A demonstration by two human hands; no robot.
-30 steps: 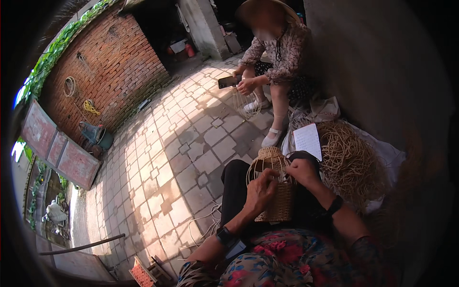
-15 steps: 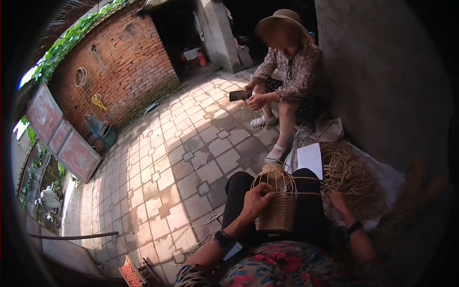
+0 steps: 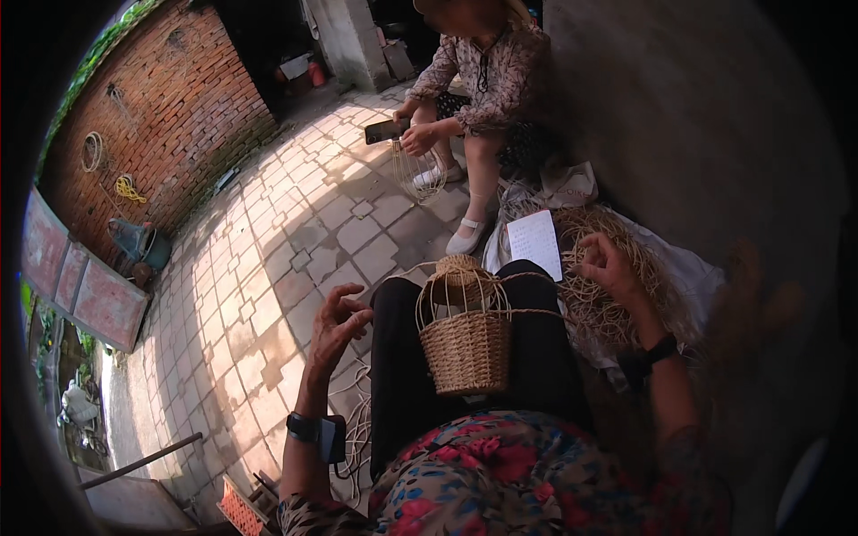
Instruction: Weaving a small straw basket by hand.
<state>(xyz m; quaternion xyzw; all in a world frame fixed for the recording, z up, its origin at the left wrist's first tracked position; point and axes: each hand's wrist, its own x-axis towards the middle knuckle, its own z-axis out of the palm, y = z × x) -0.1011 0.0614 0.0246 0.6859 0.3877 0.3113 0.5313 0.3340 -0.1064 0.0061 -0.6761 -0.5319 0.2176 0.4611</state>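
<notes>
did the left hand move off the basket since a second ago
Yes. The left hand was on the basket in the lap; now it is out to the left of it, open over the paving, clear of the basket's rim.

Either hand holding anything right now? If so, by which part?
The left hand is open and off the basket, holding nothing. The right hand pinches a straw strand at the pile; which part of the strand cannot be told.

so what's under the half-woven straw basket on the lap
The half-woven straw basket rests on the person's black trousers. Where the two meet is covered by its woven wall. Neither hand touches it.
</notes>
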